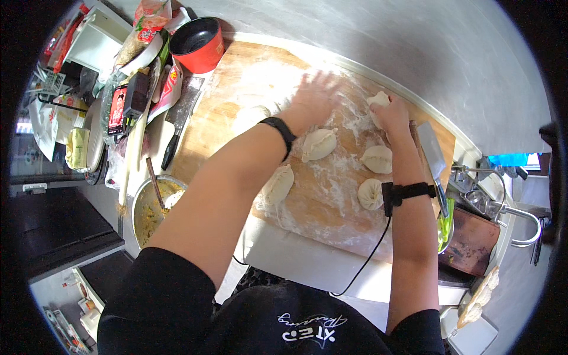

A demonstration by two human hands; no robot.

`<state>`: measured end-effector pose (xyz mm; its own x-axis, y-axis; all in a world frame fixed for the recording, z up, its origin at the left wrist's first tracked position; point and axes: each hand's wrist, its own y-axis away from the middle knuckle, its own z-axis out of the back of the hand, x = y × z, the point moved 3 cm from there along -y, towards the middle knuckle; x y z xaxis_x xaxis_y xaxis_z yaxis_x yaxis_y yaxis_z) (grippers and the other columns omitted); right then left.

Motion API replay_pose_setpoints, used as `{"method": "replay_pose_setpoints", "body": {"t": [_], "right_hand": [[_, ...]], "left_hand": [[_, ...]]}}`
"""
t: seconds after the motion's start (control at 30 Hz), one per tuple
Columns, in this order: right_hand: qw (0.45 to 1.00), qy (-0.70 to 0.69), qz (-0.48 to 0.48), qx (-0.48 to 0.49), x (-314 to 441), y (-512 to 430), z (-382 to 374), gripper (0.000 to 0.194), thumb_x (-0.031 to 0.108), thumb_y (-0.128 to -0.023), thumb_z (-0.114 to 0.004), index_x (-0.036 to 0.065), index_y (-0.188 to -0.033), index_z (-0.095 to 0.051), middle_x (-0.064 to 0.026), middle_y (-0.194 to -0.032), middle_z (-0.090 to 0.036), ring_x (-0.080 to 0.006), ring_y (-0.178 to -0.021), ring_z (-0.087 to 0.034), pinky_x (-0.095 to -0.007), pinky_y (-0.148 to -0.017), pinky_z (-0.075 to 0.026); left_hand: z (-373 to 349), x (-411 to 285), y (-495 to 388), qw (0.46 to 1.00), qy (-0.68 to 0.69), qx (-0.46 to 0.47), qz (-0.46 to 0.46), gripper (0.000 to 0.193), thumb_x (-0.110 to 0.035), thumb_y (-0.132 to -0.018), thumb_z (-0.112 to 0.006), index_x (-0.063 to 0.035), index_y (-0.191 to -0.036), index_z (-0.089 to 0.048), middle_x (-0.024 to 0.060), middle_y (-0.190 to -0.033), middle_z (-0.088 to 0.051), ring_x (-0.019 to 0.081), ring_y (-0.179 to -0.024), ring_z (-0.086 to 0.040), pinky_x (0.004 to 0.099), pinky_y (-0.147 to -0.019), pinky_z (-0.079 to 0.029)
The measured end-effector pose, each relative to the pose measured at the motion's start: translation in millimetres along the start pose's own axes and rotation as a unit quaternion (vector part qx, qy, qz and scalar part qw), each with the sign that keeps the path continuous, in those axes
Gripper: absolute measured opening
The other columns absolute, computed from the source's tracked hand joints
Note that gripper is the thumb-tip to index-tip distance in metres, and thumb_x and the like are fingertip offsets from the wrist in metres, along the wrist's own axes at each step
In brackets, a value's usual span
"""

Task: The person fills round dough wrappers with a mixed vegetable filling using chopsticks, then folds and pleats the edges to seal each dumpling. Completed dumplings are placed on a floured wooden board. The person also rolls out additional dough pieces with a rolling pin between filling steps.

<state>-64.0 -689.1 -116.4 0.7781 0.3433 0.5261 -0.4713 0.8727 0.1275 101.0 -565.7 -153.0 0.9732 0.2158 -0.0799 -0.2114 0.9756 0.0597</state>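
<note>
My left hand [318, 97], blurred, has its fingers spread over the floured wooden board [213, 146] and holds nothing. Farther right, my right hand [395, 116] grips a pale piece of shaped dough [378, 98] near the board's back right edge, partly covering it. Below my left wrist sits a pleated dumpling [320, 144]. Another long dumpling [279, 184] lies beside my left forearm. Next to my right forearm are a crimped dumpling [377, 159] and a round pleated bun [370, 194]. A pale dough piece [253, 117] in the glare is hard to make out.
A metal bowl of filling [148, 217] with a wooden stick stands at left, near a black-handled knife [170, 153]. A red pot [197, 44], a phone [117, 110] and bags crowd the back left. Beyond my right forearm lie a cleaver [431, 148] and a sink faucet [528, 235].
</note>
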Motion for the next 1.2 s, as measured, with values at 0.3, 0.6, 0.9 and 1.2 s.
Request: {"method": "replay_pose_setpoints", "body": {"t": [0.3, 0.6, 0.9, 1.2], "right_hand": [[0.995, 0.095, 0.038, -0.022, 17.0, -36.1, -26.0, 0.056, 0.026, -0.08, -0.064, 0.009, -0.133, -0.054, -0.0197, -0.126, -0.061, -0.0365, -0.115, -0.059, -0.0442, -0.098, -0.047], [0.99, -0.006, 0.14, 0.029, 31.0, -29.9, -20.3, 0.057, 0.028, -0.077, -0.068, 0.009, -0.13, -0.058, -0.0198, -0.122, -0.064, -0.0363, -0.112, -0.061, -0.0419, -0.097, -0.047], [0.991, -0.11, 0.034, 0.066, 68.1, -50.0, -60.9, 0.073, 0.043, -0.076, -0.071, 0.005, -0.135, -0.054, -0.017, -0.135, -0.057, -0.0351, -0.124, -0.054, -0.0453, -0.105, -0.041], [0.981, 0.178, 0.071, 0.027, -14.9, 35.6, 30.4, 0.073, 0.045, -0.08, -0.071, 0.008, -0.138, -0.048, -0.0244, -0.136, -0.052, -0.0407, -0.128, -0.047, -0.0465, -0.106, -0.039]], "left_hand": [[20.6, 17.3, -20.7, 0.999, 0.011, -0.046, -0.016, 0.058, -0.041, -0.103, -0.031, -0.0145, -0.154, -0.024, 0.0111, -0.162, -0.013, 0.0275, -0.15, -0.01, 0.0503, -0.12, -0.013], [7.1, 27.0, -11.7, 0.961, 0.032, 0.03, 0.275, 0.064, -0.045, -0.102, -0.028, -0.0194, -0.157, -0.009, 0.0092, -0.163, -0.007, 0.0326, -0.15, -0.006, 0.0524, -0.119, -0.01], [12.9, 34.8, 10.6, 0.935, 0.1, 0.049, 0.336, 0.074, -0.048, -0.096, -0.04, -0.0127, -0.156, -0.015, 0.0203, -0.161, -0.005, 0.0369, -0.149, -0.006, 0.0562, -0.117, -0.014], [33.6, -14.6, -2.5, 0.954, 0.276, -0.063, 0.098, 0.075, -0.02, -0.086, -0.062, 0.0012, -0.148, -0.027, 0.0234, -0.151, -0.03, 0.0396, -0.142, -0.026, 0.0427, -0.117, -0.027]]}}
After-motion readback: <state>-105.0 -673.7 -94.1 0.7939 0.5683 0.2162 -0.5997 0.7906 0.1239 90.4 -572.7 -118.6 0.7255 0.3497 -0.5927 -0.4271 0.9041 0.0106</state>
